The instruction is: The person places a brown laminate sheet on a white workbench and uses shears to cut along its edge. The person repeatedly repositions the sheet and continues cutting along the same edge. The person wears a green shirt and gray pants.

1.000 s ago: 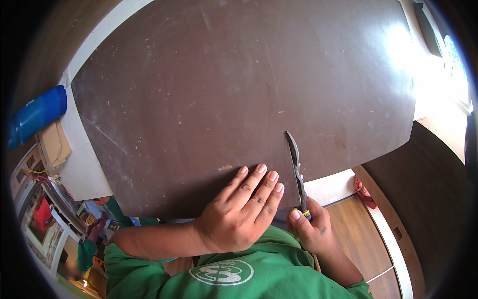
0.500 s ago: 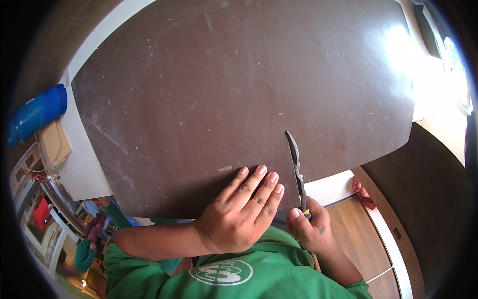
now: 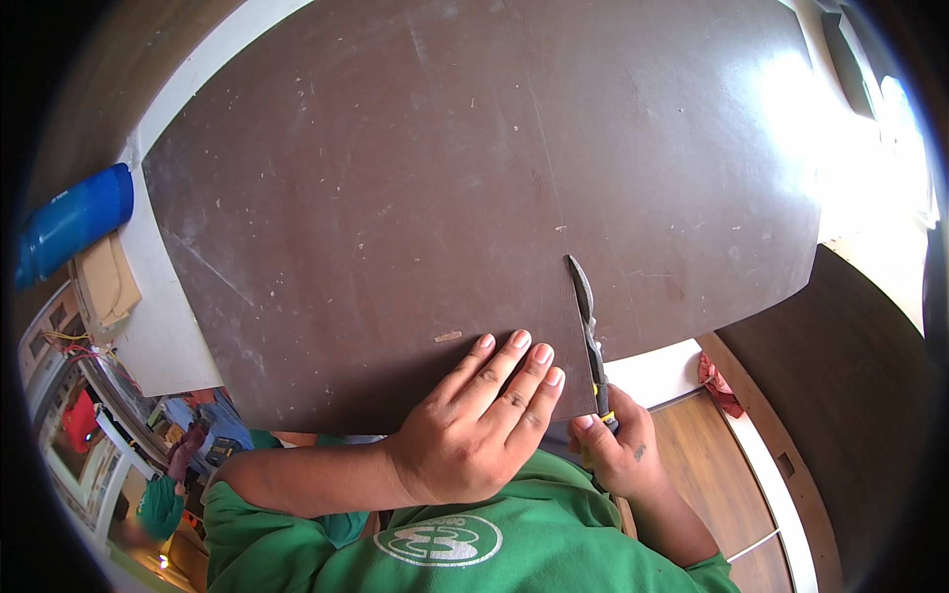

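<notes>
Nearest: green cloth shirt (image 3: 563, 524). Right hand (image 3: 625, 450) closed round the handles of dark metal snips (image 3: 585, 301); rear fingers hidden. Left hand (image 3: 470, 425) flat, fingers extended, gripping nothing, pressing a large scuffed brown sheet (image 3: 395, 217) before the torso. Step, probably: cutting inward from the near edge. Another snip would call for steady pressure, blades aligned with the faint line beyond. Farther left: blue cylindrical container (image 3: 79, 222).

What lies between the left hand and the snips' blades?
In the head view, only a narrow, bare strip of the brown sheet lies between the left hand and the blades of the snips.
</notes>
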A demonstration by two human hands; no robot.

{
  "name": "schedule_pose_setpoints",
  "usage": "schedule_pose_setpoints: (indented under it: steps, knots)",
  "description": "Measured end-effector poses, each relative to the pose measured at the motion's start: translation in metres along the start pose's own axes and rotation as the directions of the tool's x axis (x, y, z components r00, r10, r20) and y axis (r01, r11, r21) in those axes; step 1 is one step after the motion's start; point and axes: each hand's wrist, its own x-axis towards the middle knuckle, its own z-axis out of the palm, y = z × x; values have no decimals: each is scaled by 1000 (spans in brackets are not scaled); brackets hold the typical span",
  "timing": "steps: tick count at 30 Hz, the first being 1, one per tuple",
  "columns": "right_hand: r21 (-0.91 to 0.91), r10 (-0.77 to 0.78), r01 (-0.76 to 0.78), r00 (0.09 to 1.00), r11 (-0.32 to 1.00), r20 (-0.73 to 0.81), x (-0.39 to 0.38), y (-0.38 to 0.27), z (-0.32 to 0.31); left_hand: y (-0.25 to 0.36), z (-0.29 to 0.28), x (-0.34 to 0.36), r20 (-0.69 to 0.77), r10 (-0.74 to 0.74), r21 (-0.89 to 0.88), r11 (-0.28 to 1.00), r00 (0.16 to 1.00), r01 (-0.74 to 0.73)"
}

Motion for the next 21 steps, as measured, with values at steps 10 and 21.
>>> schedule_pose_setpoints:
  steps: [10,21]
  knots:
    - [-71,30,-29,1000,997,5,-2,-2,-4,1,-2,0,-2,-14,-18,1000,1000,14]
    - [-17,-21,21,1000,1000,6,1,1,-2,2,-3,0,0,-21,-12,1000,1000,21]
